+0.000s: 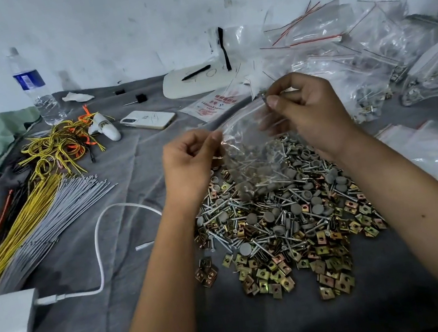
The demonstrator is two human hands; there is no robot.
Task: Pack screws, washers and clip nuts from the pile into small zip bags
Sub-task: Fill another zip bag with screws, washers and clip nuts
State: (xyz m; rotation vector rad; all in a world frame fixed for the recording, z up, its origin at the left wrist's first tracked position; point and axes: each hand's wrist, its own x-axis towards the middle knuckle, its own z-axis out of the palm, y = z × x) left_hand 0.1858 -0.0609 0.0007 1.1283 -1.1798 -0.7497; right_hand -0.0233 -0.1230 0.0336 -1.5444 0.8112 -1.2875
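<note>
Holding a small zip bag (249, 143) up by its mouth, the left hand (190, 159) pinches one edge and the right hand (310, 110) pinches the other, with some hardware already inside. Directly beneath both hands lies the pile (288, 221) of screws, washers and clip nuts. Should either pinch slacken, the bag would likely tip and spill; sharp screw tips may also puncture the thin plastic.
</note>
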